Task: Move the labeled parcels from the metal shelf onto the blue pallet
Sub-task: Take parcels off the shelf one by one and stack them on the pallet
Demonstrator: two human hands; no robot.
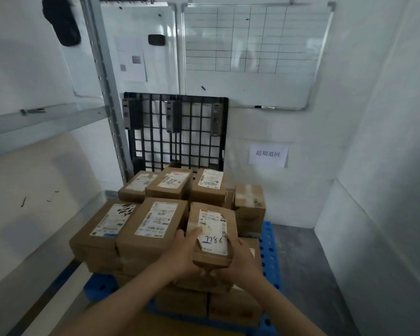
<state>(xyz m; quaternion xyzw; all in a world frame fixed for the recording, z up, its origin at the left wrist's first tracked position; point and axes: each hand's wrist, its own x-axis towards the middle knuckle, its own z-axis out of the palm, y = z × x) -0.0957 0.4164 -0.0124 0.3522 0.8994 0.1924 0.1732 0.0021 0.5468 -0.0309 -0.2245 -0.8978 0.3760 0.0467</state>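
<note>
1. White-walled corner, head view. Two whiteboards hang on the back wall. One black grid pallet leans beneath them, one paper sign is on the wall to its right, and the floor is grey.
2. Metal shelf at left: one perforated upright and one beam in view.
3. One blue pallet on the floor carries stacked parcels. Six lie in the top layer: three at the back, one at right, two in front. Lower layers are partly hidden, so the count is uncertain.
4. Seventh parcel, the held parcel, has "7786" handwritten on its label. It is at the stack's front right, just beside the middle front box.
5. Left hand: thumb on the label, fingers curled under the near-left corner.
6. Right hand: thumb at the label's right edge, fingers wrapped under the near-right corner.
7. Cannot tell whether its base rests on the boxes below.
</note>
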